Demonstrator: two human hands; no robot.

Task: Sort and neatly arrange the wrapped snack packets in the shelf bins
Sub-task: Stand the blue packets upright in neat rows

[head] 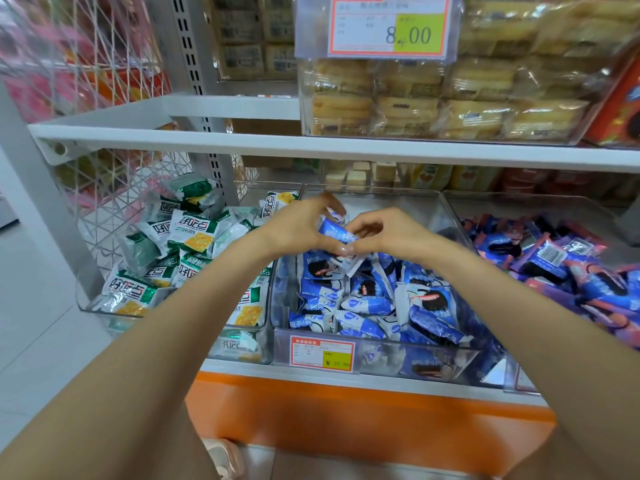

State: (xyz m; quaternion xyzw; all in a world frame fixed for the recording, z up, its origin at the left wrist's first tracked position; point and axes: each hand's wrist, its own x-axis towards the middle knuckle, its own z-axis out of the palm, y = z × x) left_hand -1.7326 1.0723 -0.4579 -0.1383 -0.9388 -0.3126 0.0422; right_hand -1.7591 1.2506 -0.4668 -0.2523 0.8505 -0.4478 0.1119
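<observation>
I am pinching a small blue-and-white wrapped snack packet [336, 231] between my left hand [298, 227] and right hand [391, 234], fingers of both curling round it, above the clear plastic bin [388, 362] holding matching blue packets [367, 303].

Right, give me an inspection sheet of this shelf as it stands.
Surface: white shelf on an orange base, carrying three clear bins.
Job's things: green packets in the left bin, blue packets in the middle bin, purple packets in the right bin, all jumbled.
Clutter: nothing seen.
Grippers: left hand and right hand both pinch one blue packet above the middle bin.
Cables: nothing seen.
Surroundings: upper shelf with wrapped cakes and a price tag; wire mesh panel at left.
</observation>
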